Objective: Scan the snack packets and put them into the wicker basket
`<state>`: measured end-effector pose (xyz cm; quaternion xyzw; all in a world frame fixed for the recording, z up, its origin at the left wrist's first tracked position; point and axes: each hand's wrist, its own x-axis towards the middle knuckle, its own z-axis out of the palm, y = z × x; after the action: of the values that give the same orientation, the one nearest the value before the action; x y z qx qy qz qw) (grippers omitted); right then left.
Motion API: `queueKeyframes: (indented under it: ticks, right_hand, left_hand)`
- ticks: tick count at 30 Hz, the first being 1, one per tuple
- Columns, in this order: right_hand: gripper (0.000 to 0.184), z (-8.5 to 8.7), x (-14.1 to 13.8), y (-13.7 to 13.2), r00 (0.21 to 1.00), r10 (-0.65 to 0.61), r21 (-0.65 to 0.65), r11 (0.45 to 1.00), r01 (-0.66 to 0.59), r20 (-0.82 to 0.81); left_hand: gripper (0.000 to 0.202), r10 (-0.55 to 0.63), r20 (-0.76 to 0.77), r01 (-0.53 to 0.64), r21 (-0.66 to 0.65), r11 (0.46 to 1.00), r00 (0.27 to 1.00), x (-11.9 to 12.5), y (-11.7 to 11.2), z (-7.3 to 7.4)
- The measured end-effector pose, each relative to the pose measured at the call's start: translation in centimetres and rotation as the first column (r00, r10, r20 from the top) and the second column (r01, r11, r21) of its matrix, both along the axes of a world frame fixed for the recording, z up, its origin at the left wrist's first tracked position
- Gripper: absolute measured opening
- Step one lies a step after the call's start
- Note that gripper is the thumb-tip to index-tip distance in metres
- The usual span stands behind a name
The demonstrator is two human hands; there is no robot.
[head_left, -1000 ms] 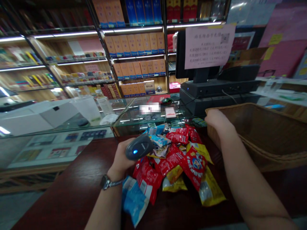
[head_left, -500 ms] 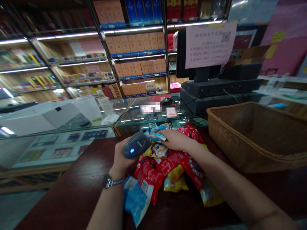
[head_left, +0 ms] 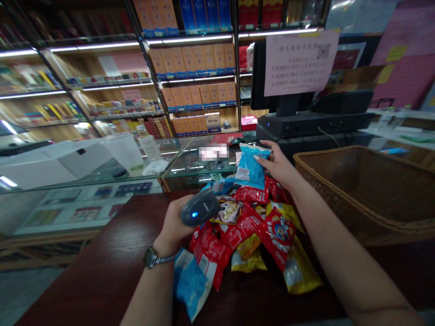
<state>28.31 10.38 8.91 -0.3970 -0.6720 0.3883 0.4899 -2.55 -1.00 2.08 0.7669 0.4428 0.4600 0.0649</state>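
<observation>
My left hand point(head_left: 175, 222) is wrapped round a dark grey barcode scanner point(head_left: 201, 208) with a blue light, its head over the left side of a heap of snack bags. Between the thumb and fingers of my right hand point(head_left: 277, 163) is a blue snack bag point(head_left: 253, 165), raised above the far side of the heap. Red snack bags point(head_left: 277, 235) lie in the middle, with yellow snack bags point(head_left: 301, 267) among and beside them. Another blue snack bag point(head_left: 193, 283) rests at the near left, below my left wrist. The scanner's handle is hidden in my hand.
A wicker basket point(head_left: 340, 199) stands on the right of the dark wooden table point(head_left: 112, 262). Behind are a glass display counter point(head_left: 183, 170) and a monitor point(head_left: 258, 77) with a paper sign. A white box point(head_left: 84, 156) sits at the left. Stocked shelves line the back.
My right hand has lifted a blue snack bag off the heap, up and to the right. The scanner in my left hand has shifted slightly right.
</observation>
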Motion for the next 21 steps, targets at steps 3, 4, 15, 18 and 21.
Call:
queueKeyframes:
  ticks: [3, 4, 15, 18, 21]
  right_hand:
    - [0.061, -0.4, 0.3, 0.5, 0.999, -0.010, 0.042, 0.999, 0.008, 0.052]
    - [0.061, -0.6, 0.4, 0.7, 0.998, -0.013, 0.053, 0.999, 0.009, 0.067]
    - [0.062, -0.4, 0.7, 0.5, 0.971, -0.101, 0.178, 0.982, 0.062, 0.216]
    - [0.062, 1.1, 1.6, -0.7, 0.934, -0.212, 0.298, 0.947, 0.123, 0.288]
    - [0.059, 3.4, 3.3, -2.9, 0.781, -0.507, 0.458, 0.828, 0.323, 0.366]
  left_hand:
    - [0.036, 0.009, 0.005, -0.009, -0.011, 1.000, 1.000, 0.0, -0.1, 0.0]
    - [0.036, 0.014, 0.008, -0.014, -0.009, 1.000, 1.000, 0.0, -0.1, 0.0]
    - [0.029, 0.009, 0.011, -0.009, 0.006, 1.000, 1.000, 0.1, 0.0, 0.2]
    - [0.029, 0.008, 0.007, -0.008, 0.002, 1.000, 1.000, 0.1, -0.1, 0.2]
    - [0.030, 0.015, 0.008, -0.015, 0.001, 1.000, 1.000, 0.0, -0.1, 0.1]
